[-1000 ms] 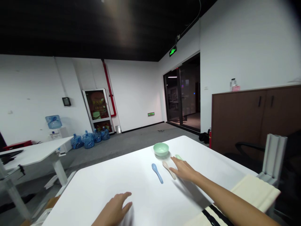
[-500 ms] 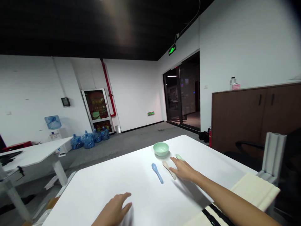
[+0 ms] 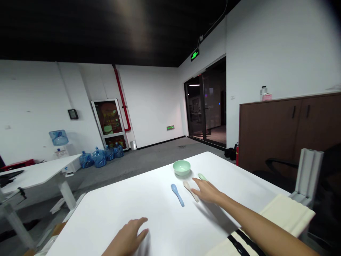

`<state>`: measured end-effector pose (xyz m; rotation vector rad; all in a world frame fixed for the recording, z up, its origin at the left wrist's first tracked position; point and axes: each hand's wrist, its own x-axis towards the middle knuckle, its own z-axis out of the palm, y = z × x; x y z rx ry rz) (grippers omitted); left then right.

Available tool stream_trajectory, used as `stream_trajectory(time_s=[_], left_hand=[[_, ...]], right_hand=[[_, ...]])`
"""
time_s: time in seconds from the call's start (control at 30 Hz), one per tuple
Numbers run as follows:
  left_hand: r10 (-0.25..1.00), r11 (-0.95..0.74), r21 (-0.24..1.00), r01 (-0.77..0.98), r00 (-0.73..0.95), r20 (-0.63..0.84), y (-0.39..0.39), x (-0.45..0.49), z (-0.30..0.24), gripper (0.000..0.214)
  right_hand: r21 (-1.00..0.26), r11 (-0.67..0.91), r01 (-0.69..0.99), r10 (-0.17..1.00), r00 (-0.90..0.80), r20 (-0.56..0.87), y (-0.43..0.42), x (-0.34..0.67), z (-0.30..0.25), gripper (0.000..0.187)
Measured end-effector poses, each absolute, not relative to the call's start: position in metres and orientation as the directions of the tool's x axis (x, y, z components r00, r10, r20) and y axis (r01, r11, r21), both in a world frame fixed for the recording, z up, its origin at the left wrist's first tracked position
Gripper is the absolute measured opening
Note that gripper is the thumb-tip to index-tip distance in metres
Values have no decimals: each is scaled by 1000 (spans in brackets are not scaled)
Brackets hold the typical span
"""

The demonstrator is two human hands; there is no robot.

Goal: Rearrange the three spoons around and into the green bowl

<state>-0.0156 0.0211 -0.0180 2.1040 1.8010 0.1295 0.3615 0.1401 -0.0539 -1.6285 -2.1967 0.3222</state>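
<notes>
Spreading wide and empty, the right hand [image 3: 207, 191] sits just beside a cream spoon [image 3: 190, 190], near a mint-green bowl [image 3: 182, 168]; the left hand [image 3: 126, 237], fingers loosely open, rests on the white table [image 3: 112, 213].

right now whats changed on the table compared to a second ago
Only the head-worn view shifted, so the room sits slightly higher in the picture. Nothing was taken hold of or let go. The right hand, its fingers beside the cream spoon, stayed as it was. So did the left hand, the pale green bowl, the blue spoon, and the pale green spoon on the white table.
</notes>
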Motion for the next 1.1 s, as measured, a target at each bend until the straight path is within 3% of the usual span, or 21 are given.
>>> stream_trajectory(time_s=[1.1], left_hand=[[971,-107,346,932,173,-167,23,-20,-23,57]], right_hand=[[-425,257,868,966,-234,107,136,360,-49,58]])
